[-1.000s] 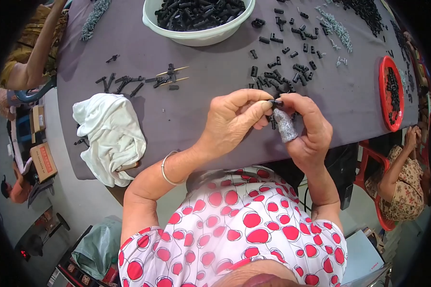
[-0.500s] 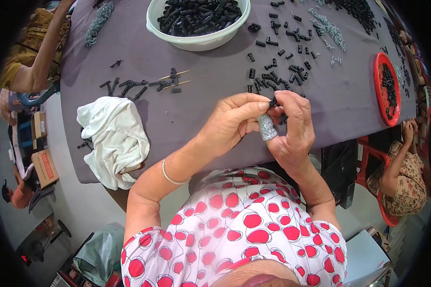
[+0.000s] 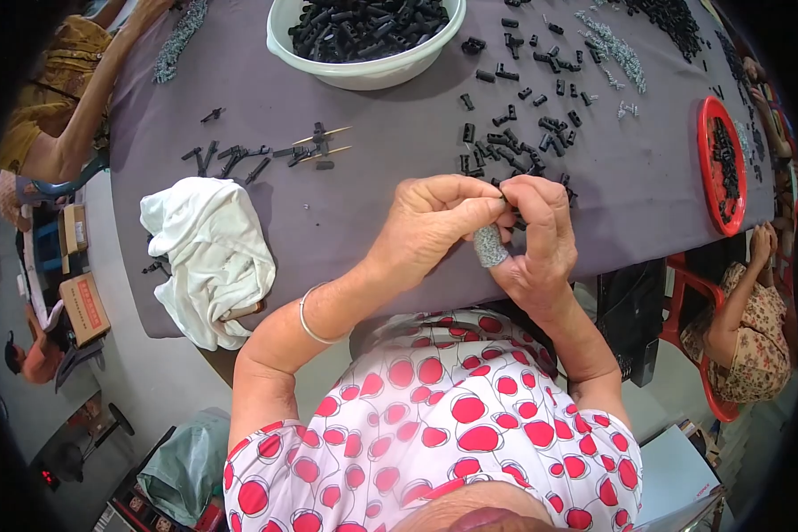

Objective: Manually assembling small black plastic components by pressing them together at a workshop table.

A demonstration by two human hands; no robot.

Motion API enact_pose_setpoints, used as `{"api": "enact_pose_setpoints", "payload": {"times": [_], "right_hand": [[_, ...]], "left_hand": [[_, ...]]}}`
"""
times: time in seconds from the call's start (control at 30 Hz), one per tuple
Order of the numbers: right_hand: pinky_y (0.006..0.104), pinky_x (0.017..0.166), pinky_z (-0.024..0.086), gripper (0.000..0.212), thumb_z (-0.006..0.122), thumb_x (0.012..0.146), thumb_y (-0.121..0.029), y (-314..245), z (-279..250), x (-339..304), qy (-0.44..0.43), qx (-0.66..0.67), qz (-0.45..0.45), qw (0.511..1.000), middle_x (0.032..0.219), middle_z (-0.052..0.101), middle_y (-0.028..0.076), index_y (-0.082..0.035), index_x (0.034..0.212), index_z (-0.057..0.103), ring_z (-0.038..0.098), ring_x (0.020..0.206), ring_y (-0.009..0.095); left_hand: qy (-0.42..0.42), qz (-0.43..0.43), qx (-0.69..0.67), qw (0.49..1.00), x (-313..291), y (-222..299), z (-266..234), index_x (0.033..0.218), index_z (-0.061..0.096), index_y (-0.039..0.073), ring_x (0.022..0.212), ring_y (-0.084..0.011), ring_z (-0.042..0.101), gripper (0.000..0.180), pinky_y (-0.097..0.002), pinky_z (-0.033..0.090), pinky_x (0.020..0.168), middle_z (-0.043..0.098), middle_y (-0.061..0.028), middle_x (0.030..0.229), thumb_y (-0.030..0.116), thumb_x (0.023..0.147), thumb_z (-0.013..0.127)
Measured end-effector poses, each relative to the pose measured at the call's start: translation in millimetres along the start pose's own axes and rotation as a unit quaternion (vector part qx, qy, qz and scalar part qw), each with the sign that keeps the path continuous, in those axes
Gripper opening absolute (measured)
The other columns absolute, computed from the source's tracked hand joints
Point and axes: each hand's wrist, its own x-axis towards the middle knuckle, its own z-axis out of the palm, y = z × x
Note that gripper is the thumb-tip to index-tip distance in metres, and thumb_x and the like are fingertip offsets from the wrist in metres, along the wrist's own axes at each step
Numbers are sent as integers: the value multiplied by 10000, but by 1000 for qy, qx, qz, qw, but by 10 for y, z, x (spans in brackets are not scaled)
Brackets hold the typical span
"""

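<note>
Over the near edge of the purple-grey cloth, my left hand [image 3: 430, 222] and my right hand [image 3: 541, 244] meet fingertip to fingertip. Both pinch a small black plastic part [image 3: 503, 197], almost wholly hidden by the fingers. A speckled grey sleeve [image 3: 488, 246] wraps a digit of my right hand, apparently the thumb. Just beyond my fingers lies a loose spread of short black tubular plastic parts [image 3: 502, 140]. A silver bangle [image 3: 305, 319] circles my left wrist.
A white basin [image 3: 363, 78] full of black parts stands at the far middle. Left are a crumpled white cloth [image 3: 206, 257], more black parts [image 3: 232, 158] and two wooden picks [image 3: 326, 153]. A red tray [image 3: 706, 168] and grey pieces [image 3: 619, 53] lie right. Other people sit on both sides.
My fingertips have drawn closer together around the black part, which now shows less. My right fingers are bent further inward. The view has shifted slightly.
</note>
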Motion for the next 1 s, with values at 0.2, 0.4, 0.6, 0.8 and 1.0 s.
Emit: {"api": "enact_pose_setpoints", "payload": {"times": [0.2, 0.4, 0.6, 0.8, 1.0], "right_hand": [[399, 693, 498, 506, 668, 591, 0, -24, -74, 26, -74, -90, 10, 993, 922, 571, 148, 39, 1084, 558, 573, 798, 313], [371, 621, 502, 461, 666, 625, -15, -49, -73, 52, -91, -144, -5, 985, 827, 576, 124, 51, 1071, 567, 589, 718, 293], [371, 579, 485, 424, 688, 637, -70, -45, -100, 60, -102, -131, -11, 986, 774, 555, 116, 51, 1026, 571, 562, 675, 286], [364, 527, 443, 424, 737, 639, -145, 108, -147, 80, -56, -113, -28, 992, 719, 514, 97, 52, 977, 574, 511, 610, 269], [333, 480, 399, 338, 667, 754, -186, 189, -172, 57, -39, -86, -49, 994, 688, 517, 113, 69, 960, 587, 486, 545, 251]], "left_hand": [[26, -1, 20, 999, -15, 49, 30, 982, 652, -37, 755, -113, 633, 177, -201, 458, 617, 670, -72, 851, 114, 902, 604], [54, 1, 61, 997, -21, 55, 57, 959, 659, -37, 726, -81, 610, 184, -190, 433, 589, 668, -55, 812, 129, 894, 613], [63, -2, 83, 995, -16, -7, 46, 957, 651, -43, 693, -63, 575, 236, -190, 442, 590, 658, -44, 806, 182, 902, 604], [38, -4, 36, 999, -15, -27, 45, 1051, 585, -51, 728, -67, 568, 286, -219, 516, 655, 609, -40, 860, 208, 938, 541], [23, -9, 61, 998, 9, -31, 49, 1061, 573, -55, 767, -78, 581, 298, -225, 525, 684, 604, -55, 887, 216, 945, 535]]}}
